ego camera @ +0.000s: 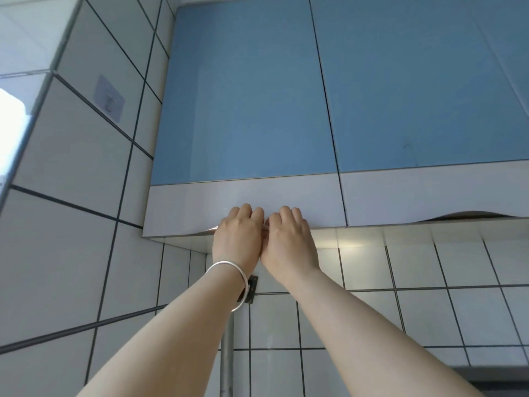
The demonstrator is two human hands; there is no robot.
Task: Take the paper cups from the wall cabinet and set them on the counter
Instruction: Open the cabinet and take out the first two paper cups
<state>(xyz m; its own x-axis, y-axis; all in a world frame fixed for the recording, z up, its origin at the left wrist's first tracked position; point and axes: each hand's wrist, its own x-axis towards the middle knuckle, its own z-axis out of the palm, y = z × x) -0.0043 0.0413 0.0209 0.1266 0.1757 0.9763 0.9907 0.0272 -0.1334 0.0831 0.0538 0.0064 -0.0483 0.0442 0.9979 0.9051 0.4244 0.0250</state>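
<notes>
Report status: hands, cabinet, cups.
Left hand and right hand hooked side by side on bottom edge of left cabinet door. Door shut. Cups not in view. Nothing blocking.

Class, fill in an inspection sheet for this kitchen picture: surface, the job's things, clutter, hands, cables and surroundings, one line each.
Surface: counter not in view.
Job's things: left door of the blue wall cabinet is closed; no paper cups seen.
Clutter: nothing seen.
Hands: left hand and right hand are side by side at the door's bottom edge, fingers curled under its recess; the grip itself is hidden. A bangle is on the left wrist.
Cables: nothing seen.
Surroundings: right door also closed; white wall tiles; an adhesive hook on the left wall; a metal pipe running down below the hands.
</notes>
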